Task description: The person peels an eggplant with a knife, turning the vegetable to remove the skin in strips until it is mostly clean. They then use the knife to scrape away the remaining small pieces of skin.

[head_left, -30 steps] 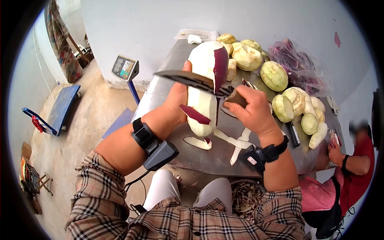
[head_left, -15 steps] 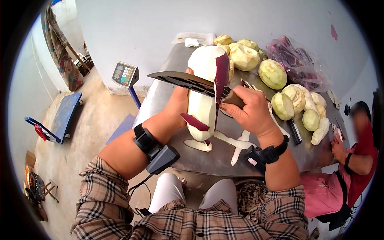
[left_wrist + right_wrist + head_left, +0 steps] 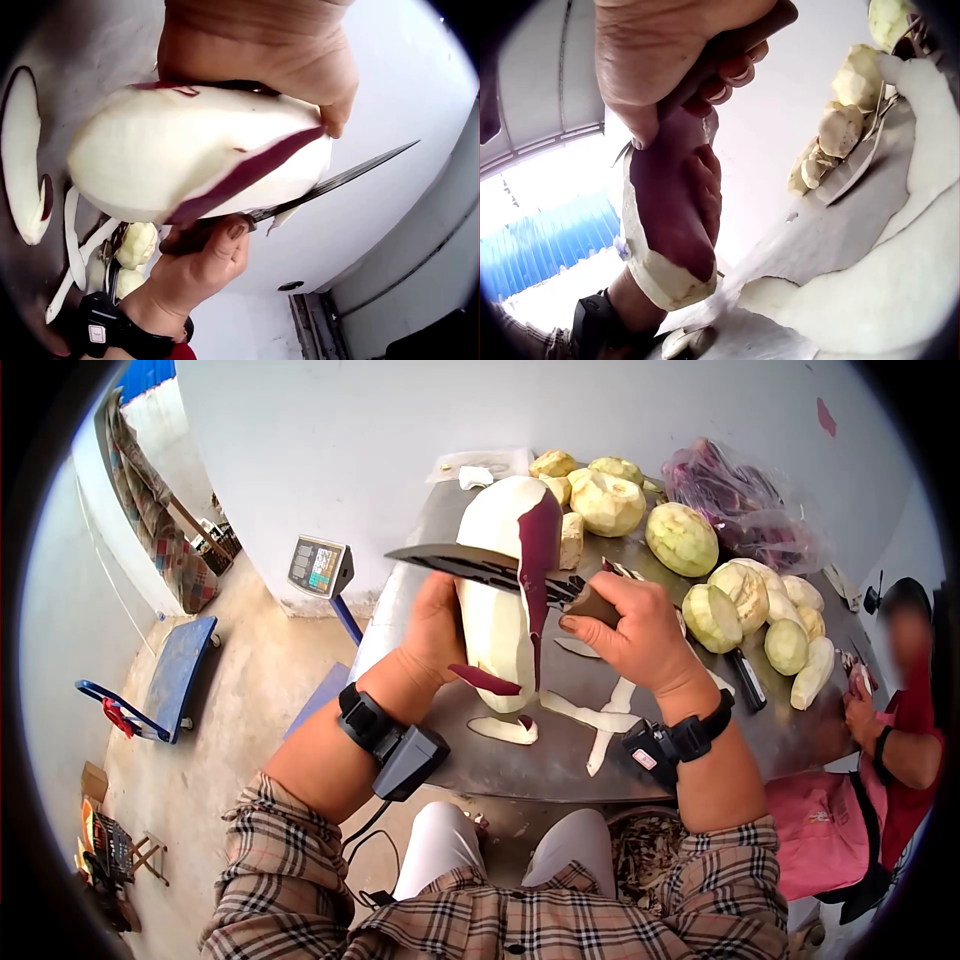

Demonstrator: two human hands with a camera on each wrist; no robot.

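A large eggplant point(image 3: 495, 650), mostly peeled to white flesh, stands upright over the table. My left hand point(image 3: 435, 630) grips it from the left side; in the left wrist view that hand's fingers point(image 3: 335, 120) curl over its end. My right hand point(image 3: 635, 630) holds a knife by its dark handle point(image 3: 731, 56). The long dark blade point(image 3: 450, 558) lies across the eggplant's upper part, with its tip pointing left. A strip of purple peel point(image 3: 538, 545) hangs over the blade near the handle. Another purple patch point(image 3: 487, 680) shows low on the eggplant.
Peel strips point(image 3: 605, 722) lie on the metal table point(image 3: 480, 765). Several peeled eggplants point(image 3: 683, 540) are at the back right, beside a plastic bag point(image 3: 740, 490) of purple ones. A black-handled tool point(image 3: 748, 680) lies there. Another person point(image 3: 905, 750) works at right. A scale display point(image 3: 320, 565) stands left.
The purple peel strip by the blade hangs wider and lower than before. The knife sits slightly lower on the eggplant. Both hands keep their hold, and the head view has shifted a little.
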